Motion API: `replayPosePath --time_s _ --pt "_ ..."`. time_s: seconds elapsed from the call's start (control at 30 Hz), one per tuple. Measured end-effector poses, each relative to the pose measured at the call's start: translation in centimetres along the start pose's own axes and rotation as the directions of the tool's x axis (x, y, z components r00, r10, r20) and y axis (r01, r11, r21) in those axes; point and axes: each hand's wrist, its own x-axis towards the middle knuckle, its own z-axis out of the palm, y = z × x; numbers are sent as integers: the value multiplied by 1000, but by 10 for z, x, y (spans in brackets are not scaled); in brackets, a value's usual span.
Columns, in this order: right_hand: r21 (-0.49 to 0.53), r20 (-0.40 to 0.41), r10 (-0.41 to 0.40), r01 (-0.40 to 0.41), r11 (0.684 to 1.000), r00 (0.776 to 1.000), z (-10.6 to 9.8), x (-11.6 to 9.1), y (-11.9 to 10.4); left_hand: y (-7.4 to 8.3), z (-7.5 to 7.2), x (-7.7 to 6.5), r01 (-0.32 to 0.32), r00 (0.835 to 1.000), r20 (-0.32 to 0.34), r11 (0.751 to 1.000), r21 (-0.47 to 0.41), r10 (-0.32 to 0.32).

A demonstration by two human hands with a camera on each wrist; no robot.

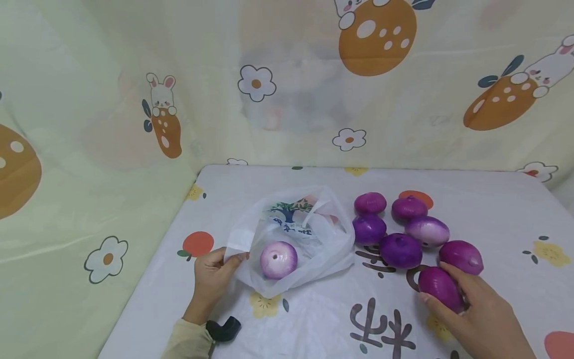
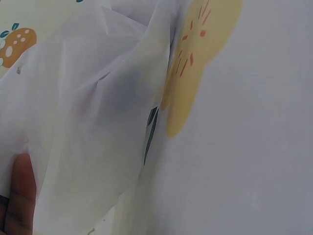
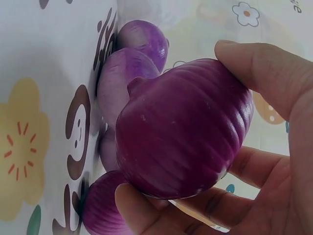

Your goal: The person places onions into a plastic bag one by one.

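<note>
My right hand [image 1: 482,311] grips a purple onion [image 1: 440,288], thumb on one side and fingers round the other. The right wrist view shows this onion [image 3: 186,129] large, its ribbed skin and stem nub facing left. On the left, my left hand [image 1: 214,279] pinches the edge of a white plastic bag [image 1: 314,264] between thumb and fingers. The bag lies with its mouth spread, and a pale purple onion [image 1: 279,260] sits inside near the opening. In the left wrist view the bag [image 2: 93,112] covers most of the fingers [image 2: 23,196].
Right of the bag lie several more onions, among them a dark purple onion [image 1: 400,251], a whitish onion [image 1: 427,231] and a magenta onion [image 1: 462,257] beside my right hand. A patterned cloth [image 1: 314,324] covers the table; a printed curtain [image 1: 291,124] hangs behind it.
</note>
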Motion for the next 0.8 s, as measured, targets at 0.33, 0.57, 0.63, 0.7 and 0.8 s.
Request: replayPosePath --time_s 0.33,0.57,0.63,0.7,0.8 --pt "7 -33 -11 12 1000 999 -1 -2 -6 3 1 0 7 1000 -1 1000 6 -7" --pt "15 -122 -80 83 996 989 1 -3 -9 5 2 1 6 1000 -8 1000 9 -6" --pt "22 -135 -91 95 995 987 1 -3 -10 5 2 0 -4 1000 -13 1000 13 4" --pt "27 -134 -92 96 995 987 1 -2 -11 6 2 0 -15 1000 -19 1000 16 15" --pt "32 -122 -86 91 995 989 0 -1 -12 6 2 0 -20 1000 -24 1000 12 20"
